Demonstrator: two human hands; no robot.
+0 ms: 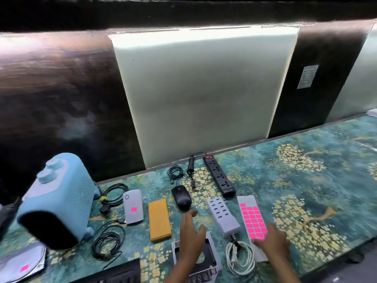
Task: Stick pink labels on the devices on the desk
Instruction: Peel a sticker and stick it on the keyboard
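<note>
A long table [306, 180] under a teal flowered cover carries everything. Biggest on it is a pale blue heater [59, 201] at the far left. The left hand [191, 240] hovers over a grey tray [175, 258] at the near edge, forefinger stretched toward the black mouse [181, 197] without touching it, fingers loose and grasping nothing I can make out. The right hand [272, 240] lies on the near end of the sheet [253, 221] of pink labels, fingers released and flat, pressing it down. A black strip [219, 176] lies slantwise near the wall. The sheet sits just right of a grey charger [223, 218], its top rows bare. Left of the charger come a yellow pouch [159, 220], then a grey power bank [133, 201] wearing one pink label [134, 209]. A second label [24, 267] shows on a disc [12, 268] in the bottom left corner
</note>
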